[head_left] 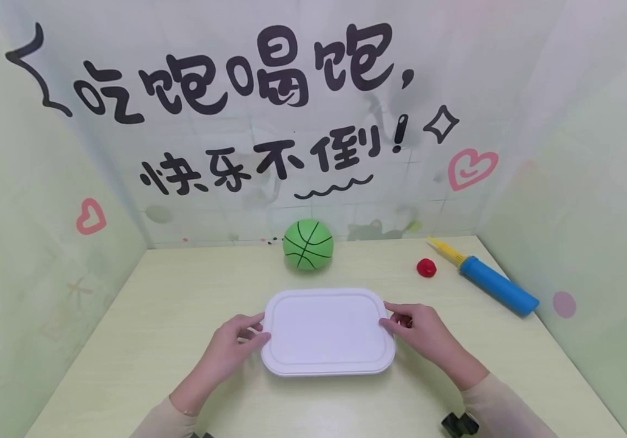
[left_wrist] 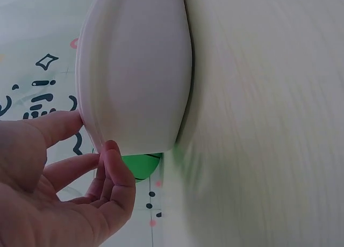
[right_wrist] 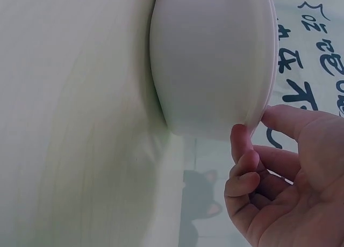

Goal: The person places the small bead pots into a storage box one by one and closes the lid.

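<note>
A white lidded box (head_left: 328,331) with rounded corners stands on the table in front of the person. My left hand (head_left: 233,344) pinches the rim at its left end, thumb on the lid's edge and fingers beneath. At the opposite end my right hand (head_left: 419,328) pinches the rim the same way. Both wrist views show the box's tall smooth side wall (left_wrist: 142,70), with the fingertips right at the lid edge (right_wrist: 271,59). The lid covers whatever is inside.
Behind the box, near the back wall, sits a green ball (head_left: 308,244) with black basketball lines. A small red object (head_left: 426,267) lies at the back right. Beside it rests a blue hand pump (head_left: 499,285) with a yellow nozzle. Printed sheets wall in the table's back and sides.
</note>
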Demonstrator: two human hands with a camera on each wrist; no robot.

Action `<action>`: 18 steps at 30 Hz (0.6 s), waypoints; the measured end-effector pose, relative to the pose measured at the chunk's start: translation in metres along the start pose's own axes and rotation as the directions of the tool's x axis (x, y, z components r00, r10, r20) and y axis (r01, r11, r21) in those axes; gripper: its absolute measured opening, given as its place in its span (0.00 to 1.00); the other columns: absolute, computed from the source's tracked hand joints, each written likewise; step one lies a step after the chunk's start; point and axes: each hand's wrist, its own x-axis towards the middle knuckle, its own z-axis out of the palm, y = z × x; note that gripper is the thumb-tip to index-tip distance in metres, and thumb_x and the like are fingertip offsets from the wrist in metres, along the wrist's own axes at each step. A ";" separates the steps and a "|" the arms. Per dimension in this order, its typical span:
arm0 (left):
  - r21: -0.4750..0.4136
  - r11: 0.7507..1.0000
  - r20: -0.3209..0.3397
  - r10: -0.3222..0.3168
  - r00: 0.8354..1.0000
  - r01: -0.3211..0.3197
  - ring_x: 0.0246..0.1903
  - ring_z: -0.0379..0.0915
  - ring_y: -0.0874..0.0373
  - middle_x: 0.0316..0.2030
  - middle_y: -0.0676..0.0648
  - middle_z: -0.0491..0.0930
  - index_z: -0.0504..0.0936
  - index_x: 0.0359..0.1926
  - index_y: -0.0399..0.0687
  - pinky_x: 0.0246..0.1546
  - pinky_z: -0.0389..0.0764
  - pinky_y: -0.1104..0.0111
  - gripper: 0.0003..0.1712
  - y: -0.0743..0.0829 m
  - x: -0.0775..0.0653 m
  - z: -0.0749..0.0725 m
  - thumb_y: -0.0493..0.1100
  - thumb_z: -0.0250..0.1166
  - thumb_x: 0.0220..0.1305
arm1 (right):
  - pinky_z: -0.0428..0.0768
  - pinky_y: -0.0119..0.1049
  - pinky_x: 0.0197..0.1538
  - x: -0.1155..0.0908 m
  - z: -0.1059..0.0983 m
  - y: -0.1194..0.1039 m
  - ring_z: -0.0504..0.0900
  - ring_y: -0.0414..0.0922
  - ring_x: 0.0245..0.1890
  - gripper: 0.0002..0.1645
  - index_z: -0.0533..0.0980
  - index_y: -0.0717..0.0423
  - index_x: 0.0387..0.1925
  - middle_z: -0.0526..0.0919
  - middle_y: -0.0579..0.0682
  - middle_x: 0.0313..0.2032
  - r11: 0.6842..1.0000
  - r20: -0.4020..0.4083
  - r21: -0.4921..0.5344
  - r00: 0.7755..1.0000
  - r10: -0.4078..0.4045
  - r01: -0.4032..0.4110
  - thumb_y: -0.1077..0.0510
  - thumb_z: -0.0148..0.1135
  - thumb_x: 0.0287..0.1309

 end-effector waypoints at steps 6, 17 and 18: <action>-0.019 1.000 0.002 -0.010 1.000 0.010 0.43 0.83 0.58 0.45 0.50 0.84 0.82 0.64 0.43 0.37 0.84 0.71 0.29 -0.002 0.001 0.000 0.44 0.74 0.63 | 0.74 0.27 0.29 0.003 0.001 0.001 0.76 0.42 0.32 0.33 0.78 0.58 0.65 0.82 0.44 0.31 1.000 -0.001 0.028 1.000 -0.014 0.014 0.50 0.73 0.62; -0.079 0.997 0.053 -0.004 0.999 0.008 0.40 0.83 0.60 0.44 0.49 0.85 0.79 0.68 0.51 0.35 0.83 0.72 0.33 -0.005 0.008 -0.004 0.41 0.75 0.62 | 0.80 0.27 0.33 0.010 -0.002 0.010 0.78 0.44 0.37 0.35 0.77 0.51 0.68 0.84 0.46 0.37 0.993 0.033 0.107 0.998 -0.049 0.045 0.49 0.74 0.61; -0.082 0.997 0.058 -0.001 0.998 0.006 0.40 0.83 0.59 0.44 0.48 0.85 0.79 0.68 0.51 0.35 0.83 0.72 0.32 -0.006 0.008 -0.004 0.41 0.75 0.63 | 0.80 0.28 0.33 0.010 -0.002 0.010 0.79 0.44 0.37 0.35 0.76 0.52 0.68 0.84 0.46 0.37 0.993 0.035 0.111 0.998 -0.055 0.051 0.48 0.74 0.62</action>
